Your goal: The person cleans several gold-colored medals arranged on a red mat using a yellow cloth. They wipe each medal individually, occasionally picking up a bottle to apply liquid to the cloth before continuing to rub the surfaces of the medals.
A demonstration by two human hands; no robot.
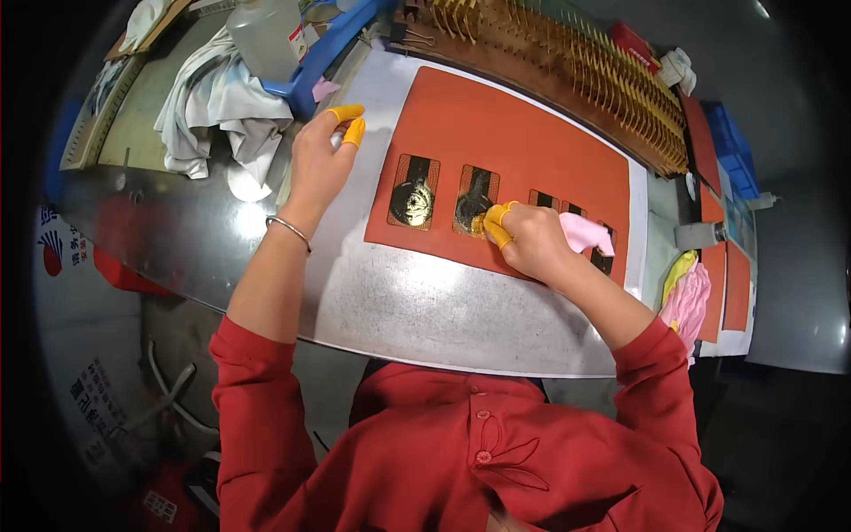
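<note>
My right hand (536,239) wears yellow finger cots and is closed around a pink cloth (586,234), whose loose end sticks out on the right. Its fingertips press at the lower part of a dark, gold-edged card-like piece (476,191). To the left lies a similar piece (413,192) with a shiny black round area. More such pieces (543,199) sit partly hidden behind my right hand. All rest on an orange-red mat (505,124). My left hand (319,164), also in yellow finger cots, hovers left of the mat, thumb and forefinger slightly apart, with nothing visible between the tips.
A wooden rack with rows of gold curved strips (612,75) stands behind the mat. At left are a crumpled white cloth (217,102), a translucent jug (266,40) and a blue tray (328,53). At right lie a pink cloth heap (688,301) and a small bottle (700,235).
</note>
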